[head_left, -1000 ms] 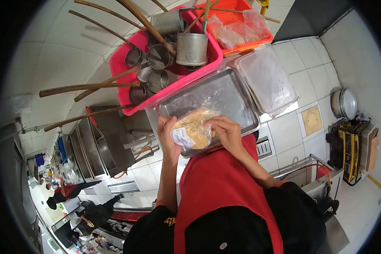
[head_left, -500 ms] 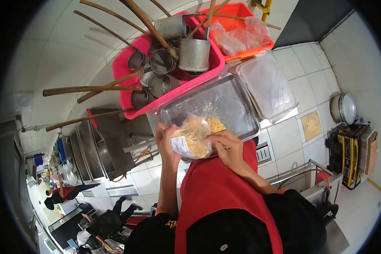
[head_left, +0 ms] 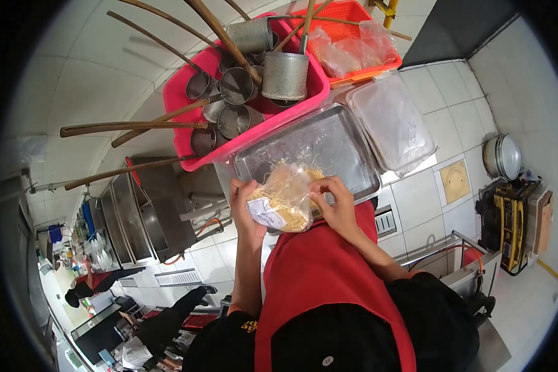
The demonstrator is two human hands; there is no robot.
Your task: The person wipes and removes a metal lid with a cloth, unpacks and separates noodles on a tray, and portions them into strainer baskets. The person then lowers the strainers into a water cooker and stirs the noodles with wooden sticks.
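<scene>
A clear plastic bag of noodles (head_left: 285, 201), with a white printed label low on its left side, is held up between my two hands. My left hand (head_left: 247, 208) grips the bag's left side, thumb on top. At the bag's upper right, the fingers of my right hand (head_left: 333, 199) are pinched on the plastic. Behind and beneath the bag lies a metal tray (head_left: 347, 149) dusted with pale flour-like residue. Loose noodles (head_left: 316, 172) lie in it, partly hidden by the bag.
Beyond the tray stands a pink tub (head_left: 177, 102) with several wooden-handled strainers (head_left: 285, 75). An orange basket (head_left: 387, 67) holds plastic bags. A lidded translucent container (head_left: 390, 124) stands right of the tray. Two other people (head_left: 170, 322) are at lower left.
My right hand has shifted slightly up and right along the bag's plastic. The bag has tilted a little, and it covers more of the loose noodles. A person at lower left has moved.
</scene>
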